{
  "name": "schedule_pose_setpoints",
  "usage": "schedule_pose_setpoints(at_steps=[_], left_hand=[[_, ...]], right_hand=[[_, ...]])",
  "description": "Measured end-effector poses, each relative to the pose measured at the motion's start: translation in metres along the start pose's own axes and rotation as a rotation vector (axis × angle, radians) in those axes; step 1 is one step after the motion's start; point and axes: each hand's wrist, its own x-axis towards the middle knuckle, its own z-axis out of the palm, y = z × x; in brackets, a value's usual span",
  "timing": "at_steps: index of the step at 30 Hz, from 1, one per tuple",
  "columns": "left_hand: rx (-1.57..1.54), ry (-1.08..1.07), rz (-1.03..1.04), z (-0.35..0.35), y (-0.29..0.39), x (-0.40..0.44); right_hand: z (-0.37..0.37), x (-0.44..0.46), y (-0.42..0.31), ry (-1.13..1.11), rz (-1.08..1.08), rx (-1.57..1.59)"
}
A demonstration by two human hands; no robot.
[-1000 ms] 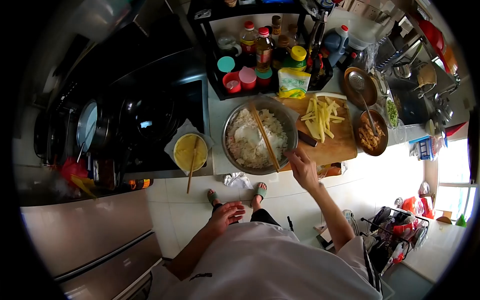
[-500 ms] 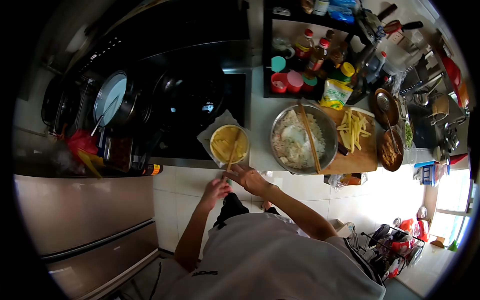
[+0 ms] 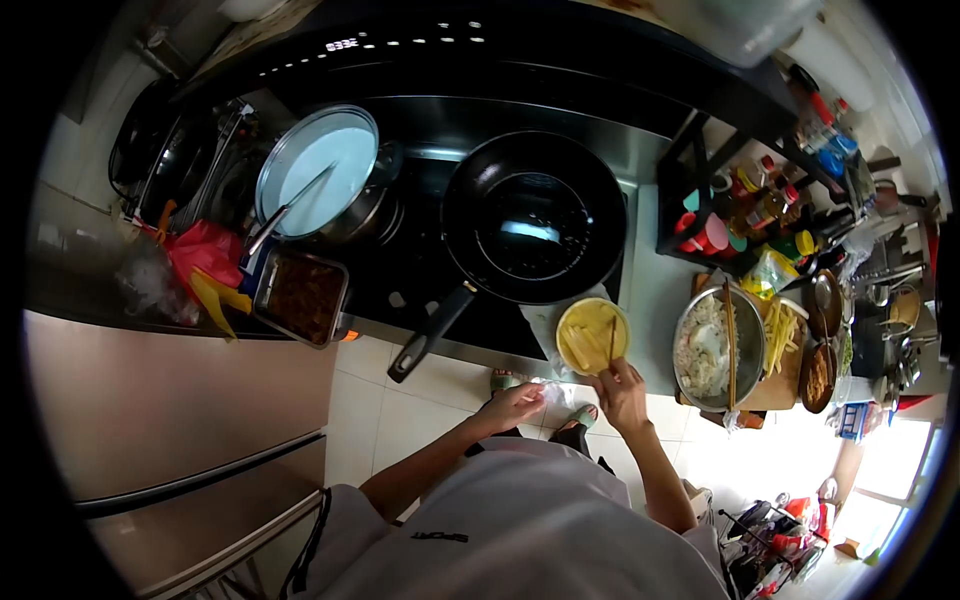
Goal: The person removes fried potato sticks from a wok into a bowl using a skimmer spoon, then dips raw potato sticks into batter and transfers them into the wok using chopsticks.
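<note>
My right hand (image 3: 622, 398) is closed at the near rim of a yellow bowl (image 3: 593, 337), its fingers round the lower end of the chopsticks (image 3: 613, 338) that stand in the bowl. Pale strips lie in that bowl, which rests at the stove's front edge on a paper sheet. My left hand (image 3: 512, 407) hovers to the left of it, fingers bent; whether it holds anything is too small to tell. Behind both hands is a black frying pan (image 3: 530, 225) on the stove, its handle pointing towards me.
A steel bowl of rice (image 3: 705, 350) with chopsticks across it stands right, beside a cutting board (image 3: 785, 375) with yellow strips. At left are a pot of white liquid (image 3: 325, 165) and a metal tray of dark food (image 3: 302, 297). Bottles crowd a black rack (image 3: 690, 235).
The view has swung left over the stove. My right hand has gone from beside the rice bowl to the chopsticks in the yellow bowl and closed on them.
</note>
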Motion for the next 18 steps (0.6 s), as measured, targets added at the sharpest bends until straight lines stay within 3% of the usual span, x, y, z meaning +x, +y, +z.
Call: schedule_pose_setpoints(at_steps=[2, 9, 14, 18], left_hand=[[0.159, 0.089, 0.184, -0.028, -0.025, -0.013], [0.265, 0.288, 0.063, -0.072, -0.054, -0.053], [0.186, 0.276, 0.097, -0.059, -0.066, -0.046], [0.101, 0.168, -0.004, -0.031, -0.031, -0.038]], right_hand=[[-0.009, 0.006, -0.010, 0.016, 0.059, 0.020], [-0.039, 0.016, -0.034, 0.123, 0.257, 0.152], [-0.059, 0.002, -0.019, 0.156, 0.500, 0.384], [-0.069, -0.009, -0.012, 0.234, 0.683, 0.614]])
